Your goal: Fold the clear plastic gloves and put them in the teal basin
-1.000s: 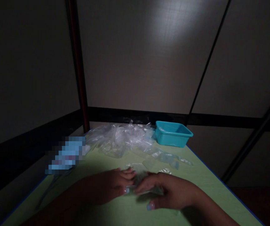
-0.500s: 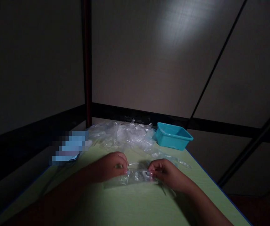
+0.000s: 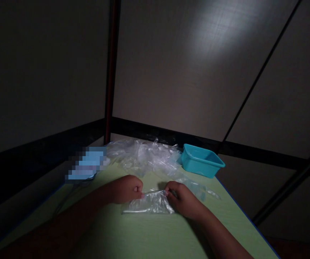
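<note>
A clear plastic bag (image 3: 152, 204) hangs and partly lies between my two hands, low over the green tabletop (image 3: 144, 233). My left hand (image 3: 127, 189) is closed, with thumb and curled fingers pinching the bag's upper left edge. At its upper right edge, my right hand (image 3: 180, 198) grips the plastic between thumb and fingers. The upper edge runs nearly straight from one hand to the other, and the lower part is wrinkled and shiny. Just beyond the hands lies a loose heap of clear plastic bags (image 3: 149, 156).
A turquoise plastic basin (image 3: 200, 163) stands at the far right edge of the table. At the far left is a pixelated blue object (image 3: 87, 165) with a cable beside it. Dark panelled walls (image 3: 171, 79) rise behind the table, and loose plastic stretches toward the right edge.
The bag's upper edge has been drawn straighter between my hands, and its fold now hangs toward me. Both hands have turned slightly, fingers more tightly curled. The whole view has shifted a little.
</note>
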Demonstrator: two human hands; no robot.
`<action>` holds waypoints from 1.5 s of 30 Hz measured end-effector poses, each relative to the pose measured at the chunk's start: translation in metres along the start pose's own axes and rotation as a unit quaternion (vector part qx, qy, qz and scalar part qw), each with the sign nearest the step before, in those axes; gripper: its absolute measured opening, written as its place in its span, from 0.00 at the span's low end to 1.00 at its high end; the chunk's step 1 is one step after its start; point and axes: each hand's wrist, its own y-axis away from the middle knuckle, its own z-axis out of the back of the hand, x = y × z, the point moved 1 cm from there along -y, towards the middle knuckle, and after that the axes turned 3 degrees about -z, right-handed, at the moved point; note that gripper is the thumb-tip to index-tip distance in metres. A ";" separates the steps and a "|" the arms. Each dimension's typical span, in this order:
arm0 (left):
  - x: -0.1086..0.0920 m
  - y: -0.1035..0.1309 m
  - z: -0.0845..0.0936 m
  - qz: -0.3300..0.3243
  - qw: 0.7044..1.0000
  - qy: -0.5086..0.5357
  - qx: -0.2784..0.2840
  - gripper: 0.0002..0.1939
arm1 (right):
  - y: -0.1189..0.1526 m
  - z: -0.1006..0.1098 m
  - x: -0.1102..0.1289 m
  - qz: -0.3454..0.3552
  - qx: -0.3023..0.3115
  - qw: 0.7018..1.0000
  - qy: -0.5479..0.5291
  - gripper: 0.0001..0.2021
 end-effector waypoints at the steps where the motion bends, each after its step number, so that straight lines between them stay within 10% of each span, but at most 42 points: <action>1: 0.001 0.000 0.000 0.008 1.000 0.005 0.001 0.15 | -0.001 -0.001 -0.001 -0.011 -0.004 1.000 0.007 0.08; 45: 0.023 -0.012 -0.011 0.064 0.992 0.031 -0.105 0.07 | -0.002 -0.020 -0.001 -0.115 -0.047 0.958 0.257 0.04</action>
